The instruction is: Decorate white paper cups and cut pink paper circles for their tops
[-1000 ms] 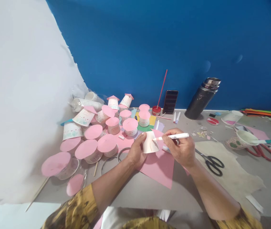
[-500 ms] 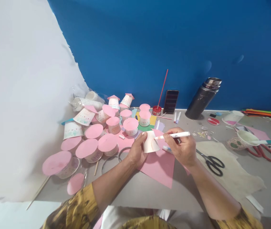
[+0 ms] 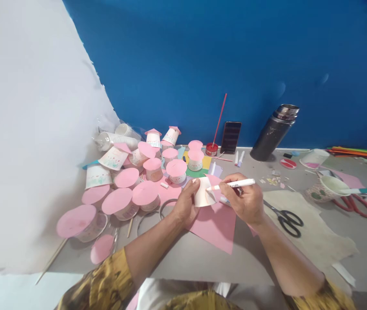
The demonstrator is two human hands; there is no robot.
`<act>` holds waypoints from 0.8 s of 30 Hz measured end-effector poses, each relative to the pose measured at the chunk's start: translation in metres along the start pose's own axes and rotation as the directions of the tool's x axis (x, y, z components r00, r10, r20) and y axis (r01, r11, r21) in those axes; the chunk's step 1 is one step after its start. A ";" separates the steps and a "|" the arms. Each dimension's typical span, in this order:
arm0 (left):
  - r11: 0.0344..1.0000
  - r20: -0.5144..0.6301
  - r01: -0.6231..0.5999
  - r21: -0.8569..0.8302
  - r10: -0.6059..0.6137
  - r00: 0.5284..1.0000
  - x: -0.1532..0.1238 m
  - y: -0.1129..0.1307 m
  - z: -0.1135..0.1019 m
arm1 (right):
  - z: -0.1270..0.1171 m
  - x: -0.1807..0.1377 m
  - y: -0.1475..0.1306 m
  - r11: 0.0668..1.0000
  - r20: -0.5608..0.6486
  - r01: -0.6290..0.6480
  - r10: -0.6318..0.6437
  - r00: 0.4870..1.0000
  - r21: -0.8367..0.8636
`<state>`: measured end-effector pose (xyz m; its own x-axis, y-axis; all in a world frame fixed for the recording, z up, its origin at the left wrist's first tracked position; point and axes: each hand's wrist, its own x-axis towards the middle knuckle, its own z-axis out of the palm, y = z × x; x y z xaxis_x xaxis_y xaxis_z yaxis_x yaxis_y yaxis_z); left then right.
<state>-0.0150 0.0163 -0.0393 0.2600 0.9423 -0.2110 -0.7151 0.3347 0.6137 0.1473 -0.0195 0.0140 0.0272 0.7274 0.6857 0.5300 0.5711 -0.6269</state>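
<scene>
In my left hand (image 3: 185,204) is a white paper cup (image 3: 204,194), turned with its wide rim down and gripped at its left side by thumb and fingers. A white marker pen (image 3: 237,184) is pinched in my right hand (image 3: 245,202), its pale peach tip against the cup's side. A faint peach mark shows on the cup near the tip. Beneath both hands lies a sheet of pink paper (image 3: 216,230). Just left of my right hand a second marker (image 3: 225,200) rests on the sheet, partly hidden.
Several decorated cups with pink paper discs (image 3: 117,200) crowd the left side. Black-handled scissors (image 3: 290,221) lie on a beige cloth (image 3: 319,232) at right. A dark flask (image 3: 274,133), a phone (image 3: 231,137) and a red-handled pair of scissors (image 3: 361,206) are farther off.
The marker in my right hand has moved slightly left across the cup's side. My left hand still holds the cup in nearly the same place.
</scene>
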 end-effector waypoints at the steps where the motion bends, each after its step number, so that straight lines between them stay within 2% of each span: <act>1: 1.000 0.006 -0.002 0.004 0.002 1.000 0.000 0.000 -0.001 | 0.000 0.000 0.000 1.000 0.005 0.004 -0.004 1.000 -0.004; 14: 1.000 0.004 0.008 0.023 -0.008 1.000 -0.001 0.000 0.001 | -0.001 0.001 0.000 0.999 0.020 -0.045 0.044 0.999 0.014; 18: 1.000 -0.019 0.011 0.012 -0.010 1.000 -0.001 0.000 0.001 | -0.002 0.002 -0.001 0.995 0.023 -0.099 0.098 0.995 0.034; 24: 1.000 0.018 0.019 -0.001 -0.019 1.000 0.000 0.000 0.000 | -0.004 0.000 0.003 0.990 0.105 -0.121 0.114 0.988 0.068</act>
<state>-0.0148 0.0165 -0.0398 0.2850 0.9356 -0.2086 -0.7106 0.3523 0.6090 0.1522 -0.0193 0.0141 -0.0019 0.8235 0.5673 0.4642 0.5033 -0.7289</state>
